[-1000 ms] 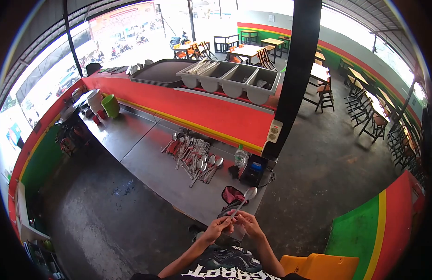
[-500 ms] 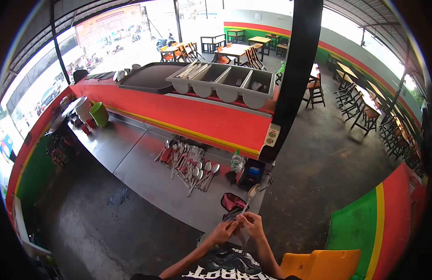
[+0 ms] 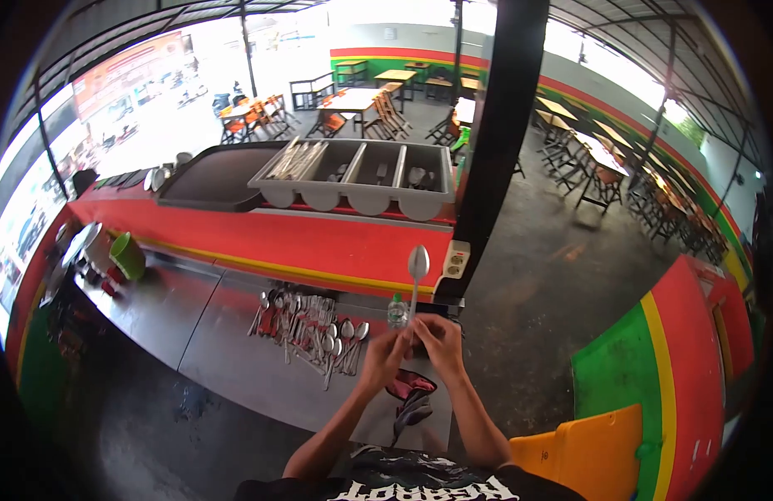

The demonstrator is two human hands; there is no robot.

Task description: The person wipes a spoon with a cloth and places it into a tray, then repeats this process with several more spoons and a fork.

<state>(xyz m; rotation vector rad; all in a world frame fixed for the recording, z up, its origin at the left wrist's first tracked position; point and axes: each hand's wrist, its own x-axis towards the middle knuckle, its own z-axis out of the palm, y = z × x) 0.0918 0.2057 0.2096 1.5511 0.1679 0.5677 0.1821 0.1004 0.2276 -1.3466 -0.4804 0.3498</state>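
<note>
A metal spoon (image 3: 417, 264) stands upright in front of me, bowl at the top. My left hand (image 3: 384, 357) and my right hand (image 3: 440, 344) meet at the lower part of its handle, both with fingers pinched on it; the handle's end is hidden by them. Below my hands, a dark cloth with a pinkish-red part (image 3: 410, 384) lies crumpled on the metal counter (image 3: 236, 359). To the left is a spread pile of spoons and other cutlery (image 3: 311, 326). A clear bottle with a green cap (image 3: 397, 311) stands just behind my left hand.
On the red ledge above sit a grey cutlery tray (image 3: 353, 188) with several compartments and a dark serving tray (image 3: 215, 175). A black post (image 3: 496, 142) with a socket (image 3: 456, 260) rises at right. A green bin (image 3: 128, 255) stands far left. A yellow chair (image 3: 587, 455) is beside me.
Both hands have risen and moved forward, away from my body, with the spoon, which now points more straight up. The view has shifted to the right. More of the cloth shows on the counter.
</note>
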